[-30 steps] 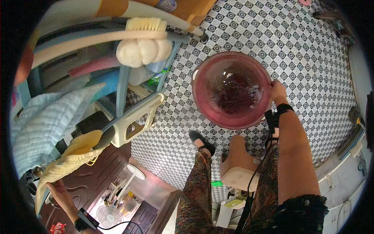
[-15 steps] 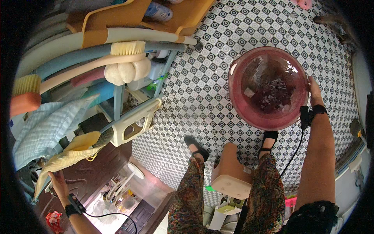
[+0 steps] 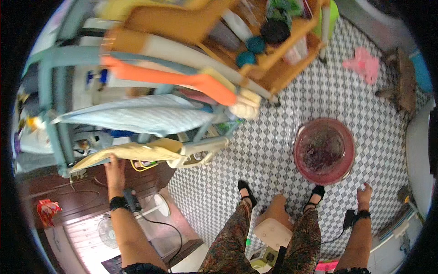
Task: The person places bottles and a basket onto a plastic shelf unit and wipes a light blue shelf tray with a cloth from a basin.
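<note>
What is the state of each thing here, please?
Red basin: upright, liquid inside
Yellow cloth: hanging
Blue cloth: hanging
Pink plastic: crumpled
Beige stool: standing
Fan: on or off, unclear
Left hand: against the yellow cloth
Right hand: empty, apart from basin

A floor (image 3: 264, 160) of black-and-white patterned tiles spreads across the view; a pink plastic bag (image 3: 363, 65) lies crumpled on it at the upper right; an orange-brown shelf unit (image 3: 155, 25) holds 2 teal round objects (image 3: 255, 44) beside 1 black rounded item (image 3: 275, 31); a pale blue cloth (image 3: 141, 115) hangs by a blue-grey rack (image 3: 51, 91), below a blurred orange brush (image 3: 173, 81); a white fan (image 3: 107, 233) stands at the lower left.
</note>
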`<state>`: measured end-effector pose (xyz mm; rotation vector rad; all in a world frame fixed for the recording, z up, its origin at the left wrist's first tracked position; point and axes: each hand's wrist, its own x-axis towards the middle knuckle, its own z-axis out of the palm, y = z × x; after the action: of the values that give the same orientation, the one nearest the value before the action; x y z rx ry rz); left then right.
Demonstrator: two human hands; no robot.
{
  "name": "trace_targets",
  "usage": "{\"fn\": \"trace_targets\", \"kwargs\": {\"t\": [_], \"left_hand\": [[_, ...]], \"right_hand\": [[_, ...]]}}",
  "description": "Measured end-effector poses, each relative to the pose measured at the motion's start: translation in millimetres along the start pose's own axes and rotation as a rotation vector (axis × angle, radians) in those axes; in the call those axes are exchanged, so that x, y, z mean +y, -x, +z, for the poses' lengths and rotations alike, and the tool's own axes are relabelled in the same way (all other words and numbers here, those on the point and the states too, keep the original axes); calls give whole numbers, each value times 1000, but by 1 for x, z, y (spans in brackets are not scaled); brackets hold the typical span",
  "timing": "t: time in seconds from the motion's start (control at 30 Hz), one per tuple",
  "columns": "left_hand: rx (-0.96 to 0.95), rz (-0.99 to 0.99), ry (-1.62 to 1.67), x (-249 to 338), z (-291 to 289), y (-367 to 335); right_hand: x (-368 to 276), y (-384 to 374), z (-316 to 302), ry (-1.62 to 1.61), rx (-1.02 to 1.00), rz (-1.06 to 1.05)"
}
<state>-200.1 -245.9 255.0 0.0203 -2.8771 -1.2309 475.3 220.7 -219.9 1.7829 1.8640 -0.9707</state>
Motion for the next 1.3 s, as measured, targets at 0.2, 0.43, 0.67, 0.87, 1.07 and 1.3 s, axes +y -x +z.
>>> {"fn": "trace_targets", "kwargs": {"t": [0.2, 0.43, 0.67, 0.87, 1.07, 1.3], "left_hand": [[-48, -19, 249, -2, 1, -6], [-122, -89, -151, -16, -19, -19], [-477, 95, -105, 3, -99, -1], [-325, 360, 84, 25, -195, -12], [-301, 470, 308, 68, -242, -26], [-219, 784, 273, 130, -258, -43]], "right_hand": [[-60, 84, -95, -98, 245, -375], [-223, 220, -180, -247, 216, -555], [-357, 354, -196, -309, 123, -707], [-451, 440, -216, -247, 289, -983], [-544, 548, -241, -413, 270, -1074], [-620, 612, -260, -316, 401, -1276]]}}
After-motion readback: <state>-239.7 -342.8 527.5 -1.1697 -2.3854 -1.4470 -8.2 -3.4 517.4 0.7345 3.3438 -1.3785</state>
